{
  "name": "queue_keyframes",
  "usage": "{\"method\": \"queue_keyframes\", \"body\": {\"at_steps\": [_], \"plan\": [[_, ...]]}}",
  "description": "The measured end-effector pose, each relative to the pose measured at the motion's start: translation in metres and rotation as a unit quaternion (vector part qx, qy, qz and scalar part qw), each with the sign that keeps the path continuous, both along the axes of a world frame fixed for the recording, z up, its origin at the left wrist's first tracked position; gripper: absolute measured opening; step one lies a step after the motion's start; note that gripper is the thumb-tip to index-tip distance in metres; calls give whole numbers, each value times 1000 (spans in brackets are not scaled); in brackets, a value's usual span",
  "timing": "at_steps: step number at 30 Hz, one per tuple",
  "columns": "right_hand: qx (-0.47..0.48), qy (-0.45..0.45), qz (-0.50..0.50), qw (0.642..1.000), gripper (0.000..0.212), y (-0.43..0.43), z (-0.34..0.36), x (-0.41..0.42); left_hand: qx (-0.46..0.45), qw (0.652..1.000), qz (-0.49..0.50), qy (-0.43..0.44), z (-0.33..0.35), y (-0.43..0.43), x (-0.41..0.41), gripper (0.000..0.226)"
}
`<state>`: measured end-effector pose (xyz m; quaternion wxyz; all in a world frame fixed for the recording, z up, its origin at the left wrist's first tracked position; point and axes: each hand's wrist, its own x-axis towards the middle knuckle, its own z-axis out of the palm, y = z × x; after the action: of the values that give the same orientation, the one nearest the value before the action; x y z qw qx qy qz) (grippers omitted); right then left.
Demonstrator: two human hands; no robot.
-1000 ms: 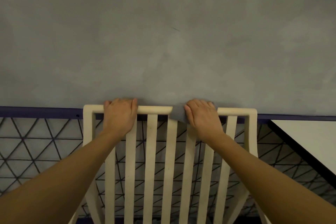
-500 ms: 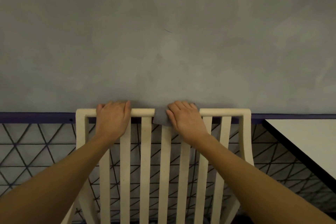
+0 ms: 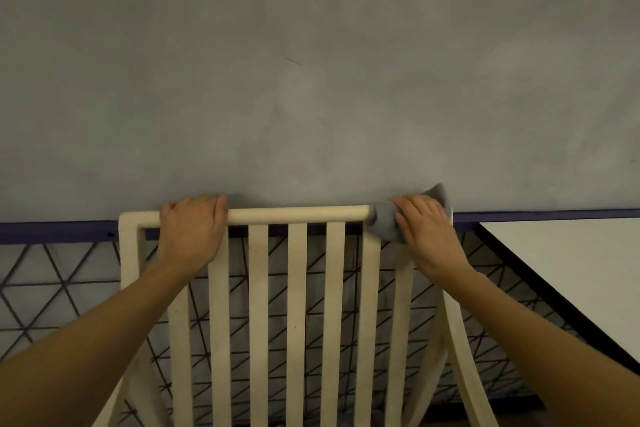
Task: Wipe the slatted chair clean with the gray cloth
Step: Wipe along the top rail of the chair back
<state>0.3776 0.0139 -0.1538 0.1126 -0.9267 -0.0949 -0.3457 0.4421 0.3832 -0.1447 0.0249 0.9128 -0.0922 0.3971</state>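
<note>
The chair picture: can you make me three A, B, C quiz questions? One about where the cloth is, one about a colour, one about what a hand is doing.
1. Where is the gray cloth? A on the floor; B at the right end of the chair's top rail; C low on a slat.
2. What colour is the chair? A cream; B red; C green.
3. What is the left hand doing? A hanging free; B holding the cloth; C gripping the top rail.
Answers: 1 B, the right hand presses it there. 2 A, every slat is cream. 3 C, its fingers curl over the rail.
</note>
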Motion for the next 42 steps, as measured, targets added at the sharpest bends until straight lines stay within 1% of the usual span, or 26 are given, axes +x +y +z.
{"method": "queue_keyframes", "body": {"at_steps": [2, 3, 4, 5, 6, 8, 11, 14, 17, 19, 20, 23, 24, 25, 26, 27, 30, 32, 34, 38, 42], "plan": [[30, -12, -37, 999, 37, 6, 4, 3, 2, 1000, 9, 4, 0, -1, 0, 31], [24, -19, -67, 997, 31, 14, 7, 6, -6, 1000, 14, 11, 0, 0, 0, 31], [-2, -21, -102, 995, 23, 22, 11, 10, -14, 1000, 16, 16, 1, -1, -1, 30], [-49, -5, -134, 990, 15, 30, 14, 14, -15, 1000, 16, 22, 3, -2, -3, 30], [-96, 28, -151, 983, 11, 40, 20, 17, -13, 999, 18, 24, 5, -3, -4, 30], [-151, 82, -171, 970, 19, 58, 27, 22, -11, 999, 20, 28, 4, -3, -5, 28], [-203, 109, -197, 953, 14, 82, 40, 23, -6, 1000, 21, 20, 5, -4, -5, 26], [-225, 120, -167, 952, 9, 108, 42, 27, 13, 999, 26, 25, 4, -5, -6, 25], [-196, 122, -127, 965, 10, 145, 38, 30, 7, 999, 25, 19, 3, -4, -3, 32], [-163, 90, -113, 976, 5, 167, 37, 32, 19, 1000, 20, 2, 2, -5, -3, 36], [-150, 72, -103, 981, 7, 176, 35, 33, 25, 1000, 18, -6, 2, -6, -2, 36], [-149, 31, -55, 987, 5, 199, 25, 39, 5, 1000, 15, 6, 2, -5, -1, 39], [-129, 6, -41, 991, 8, 204, 20, 39, -1, 1000, 15, 9, 2, -4, 0, 40], [-88, -24, -22, 996, 15, 203, 17, 39, -4, 1000, 15, 8, 2, -3, 0, 38], [-52, -35, 8, 998, 22, 198, 12, 39, -3, 1000, 11, 6, 1, -4, 1, 36], [-37, -39, 44, 998, 27, 190, 6, 40, 2, 1000, 5, 0, 1, -4, 2, 35], [-83, -26, 106, 991, 32, 159, -2, 38, 10, 1000, -7, -14, -1, -3, 3, 36], [-93, -40, 123, 987, 34, 141, 0, 38, 0, 1000, -14, -23, -2, -2, 3, 39], [-99, -47, 121, 987, 35, 122, 1, 37, -1, 999, -23, -39, -1, -2, 1, 37], [-112, -14, 95, 989, 44, 81, 3, 31, 7, 999, -24, -34, -1, -2, -1, 35], [-99, 25, 75, 992, 41, 45, 9, 19, -13, 999, -33, -27, 0, -2, -1, 37]]}}
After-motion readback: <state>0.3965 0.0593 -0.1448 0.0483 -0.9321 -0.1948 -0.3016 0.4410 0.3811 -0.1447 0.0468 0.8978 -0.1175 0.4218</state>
